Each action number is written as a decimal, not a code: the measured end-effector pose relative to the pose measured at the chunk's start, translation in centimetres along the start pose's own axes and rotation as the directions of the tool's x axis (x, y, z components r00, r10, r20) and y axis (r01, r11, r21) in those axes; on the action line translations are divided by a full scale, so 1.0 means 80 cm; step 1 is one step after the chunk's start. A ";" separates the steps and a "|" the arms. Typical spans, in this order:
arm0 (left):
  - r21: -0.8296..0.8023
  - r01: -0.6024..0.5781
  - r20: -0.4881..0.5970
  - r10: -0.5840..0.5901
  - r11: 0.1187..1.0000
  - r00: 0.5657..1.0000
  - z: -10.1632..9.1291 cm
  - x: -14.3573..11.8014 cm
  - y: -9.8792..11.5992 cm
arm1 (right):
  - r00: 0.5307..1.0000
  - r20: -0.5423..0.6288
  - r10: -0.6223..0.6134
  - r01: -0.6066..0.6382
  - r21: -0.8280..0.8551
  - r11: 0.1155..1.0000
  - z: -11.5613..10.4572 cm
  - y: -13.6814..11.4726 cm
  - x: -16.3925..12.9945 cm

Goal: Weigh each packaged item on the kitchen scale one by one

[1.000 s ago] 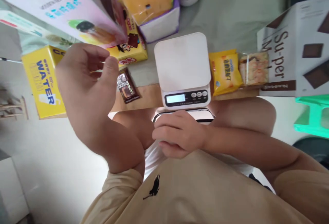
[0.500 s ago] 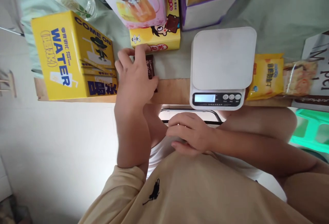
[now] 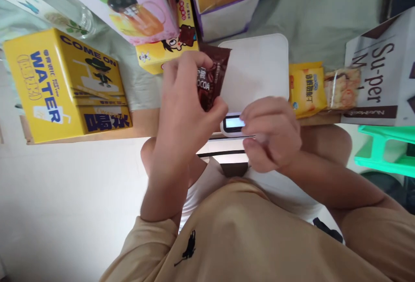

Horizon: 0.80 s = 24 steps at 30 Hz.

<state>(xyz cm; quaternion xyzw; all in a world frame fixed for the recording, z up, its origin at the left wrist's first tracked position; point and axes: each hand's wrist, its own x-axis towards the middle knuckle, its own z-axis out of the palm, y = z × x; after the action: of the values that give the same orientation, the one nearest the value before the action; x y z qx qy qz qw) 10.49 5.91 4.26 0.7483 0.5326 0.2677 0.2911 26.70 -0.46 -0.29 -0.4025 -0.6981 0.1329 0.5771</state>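
Observation:
My left hand grips a small dark brown cocoa snack packet, held above the left edge of a white kitchen scale. My right hand hovers over the scale's front panel, fingers curled, covering its buttons; only part of the lit display shows. Whether the right hand holds anything I cannot tell. A white phone or tablet lies on my lap just below the scale.
A yellow "WATER" box stands at the table's left. A pink box, a yellow cartoon box and a purple-edged box crowd the back. A yellow snack packet, a clear cracker packet and a grey "Su-per" box sit right.
My left hand picked the cocoa packet up off the table and carried it right, over the scale. My right hand rose from my lap to the scale's front panel.

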 end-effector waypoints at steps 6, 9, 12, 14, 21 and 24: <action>-0.011 -0.022 -0.036 0.022 1.000 0.999 0.049 0.028 0.018 | 0.987 -0.147 0.071 -0.097 -0.174 0.980 -0.034 0.022 0.017; -0.019 -0.012 -0.049 0.011 1.000 0.999 0.062 0.035 0.027 | 0.986 -0.145 0.078 -0.113 -0.251 0.961 -0.043 0.035 0.020; -0.018 -0.009 -0.019 0.008 1.000 1.000 0.072 0.036 0.030 | 0.987 -0.155 0.052 -0.104 -0.354 0.929 -0.054 0.053 0.021; -0.009 -0.019 -0.006 0.018 1.000 1.000 0.076 0.037 0.029 | 0.986 -0.150 0.077 -0.134 -0.425 0.895 -0.063 0.063 0.022; 0.009 -0.135 -0.020 0.135 0.991 0.991 0.057 0.056 -0.007 | 0.956 -0.068 0.285 -0.260 -0.645 0.719 -0.075 0.068 0.027; 0.002 -0.169 0.006 0.169 0.986 0.986 0.050 0.062 -0.026 | 0.901 0.005 0.434 -0.313 -0.685 0.658 -0.073 0.058 0.032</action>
<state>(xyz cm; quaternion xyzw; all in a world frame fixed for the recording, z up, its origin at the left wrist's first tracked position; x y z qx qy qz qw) 13.47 10.56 0.48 0.7919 0.4668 0.2885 0.2678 33.87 2.73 0.26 -0.7043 -0.6464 0.0229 0.2925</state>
